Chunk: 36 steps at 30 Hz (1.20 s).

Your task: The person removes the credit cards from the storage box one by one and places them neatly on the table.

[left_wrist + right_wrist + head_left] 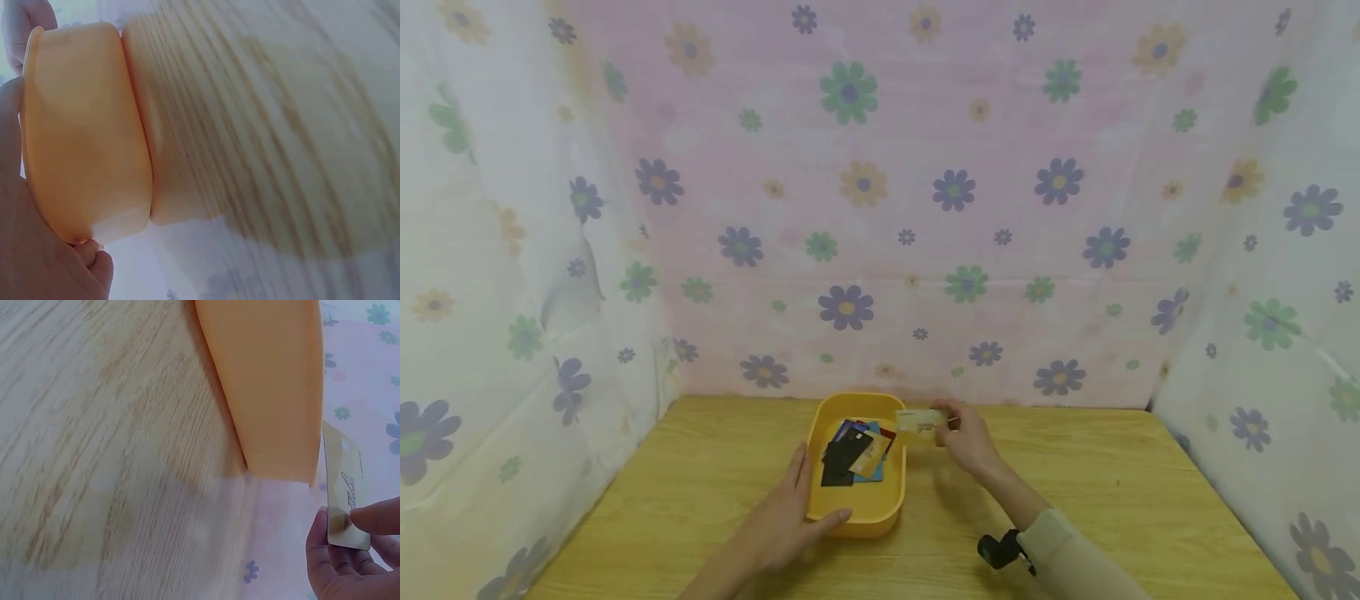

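A yellow plastic tray [855, 527] with rounded corners stands on the table, holding a loose pile of cards: black cards [842, 467], a gold card [870, 456] and blue and red ones partly hidden. My left hand [778, 512] grips the tray's near left corner, fingers along its side and thumb over the near rim. Just beyond the tray's right rim, my right hand [967, 437] pinches a pale gold card [345, 487] between thumb and fingers. In the head view this card [919, 420] lies nearly level, its left end close to the rim.
The wooden table [1075, 500] runs back to a flower-patterned cloth [910, 208], which also hangs at both sides. A black device [1000, 550] sits by the right wrist, beside a light sleeve [1067, 550].
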### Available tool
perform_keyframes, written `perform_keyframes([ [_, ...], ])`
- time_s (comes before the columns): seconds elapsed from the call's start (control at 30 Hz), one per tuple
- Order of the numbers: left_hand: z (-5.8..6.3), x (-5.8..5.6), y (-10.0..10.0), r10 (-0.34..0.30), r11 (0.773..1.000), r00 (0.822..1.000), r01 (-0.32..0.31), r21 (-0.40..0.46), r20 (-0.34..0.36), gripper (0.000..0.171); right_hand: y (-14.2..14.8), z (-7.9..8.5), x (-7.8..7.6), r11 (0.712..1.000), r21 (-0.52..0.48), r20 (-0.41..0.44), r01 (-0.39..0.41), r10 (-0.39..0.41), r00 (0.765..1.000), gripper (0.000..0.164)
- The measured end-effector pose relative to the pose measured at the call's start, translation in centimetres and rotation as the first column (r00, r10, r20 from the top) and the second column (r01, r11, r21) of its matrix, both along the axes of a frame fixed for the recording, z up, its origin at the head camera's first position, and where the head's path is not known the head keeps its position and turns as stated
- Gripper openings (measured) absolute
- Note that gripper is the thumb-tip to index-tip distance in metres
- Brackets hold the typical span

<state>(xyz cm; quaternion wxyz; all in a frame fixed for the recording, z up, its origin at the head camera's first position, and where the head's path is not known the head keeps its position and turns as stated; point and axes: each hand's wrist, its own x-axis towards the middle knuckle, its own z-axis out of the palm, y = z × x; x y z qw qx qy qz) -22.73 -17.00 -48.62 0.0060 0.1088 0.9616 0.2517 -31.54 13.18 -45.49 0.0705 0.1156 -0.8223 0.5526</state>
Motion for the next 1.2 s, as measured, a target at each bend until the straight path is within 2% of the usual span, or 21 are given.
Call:
perform_keyframes([
  [0.3, -0.4, -0.3, -0.1, -0.004, 1.000, 1.000, 0.004, -0.006, 0.001, 0.122, 1.2, -0.1, -0.3, 0.999, -0.037, 0.037, 0.020, -0.019, 0.999, 0.044],
  [0.8, -0.2, -0.2, 0.0, -0.002, 1.000, 0.999, 0.002, 0.008, 0.032, 0.123, 2.9, -1.3, -0.7, 0.997, -0.052, 0.095, 0.055, -0.050, 0.994, 0.044],
  [1.2, -0.2, -0.2, -0.1, -0.009, 1.000, 1.000, 0.009, 0.003, 0.016, 0.121, 3.6, -2.7, -2.6, 0.996, 0.036, 0.149, 0.076, -0.081, 0.986, 0.042],
])
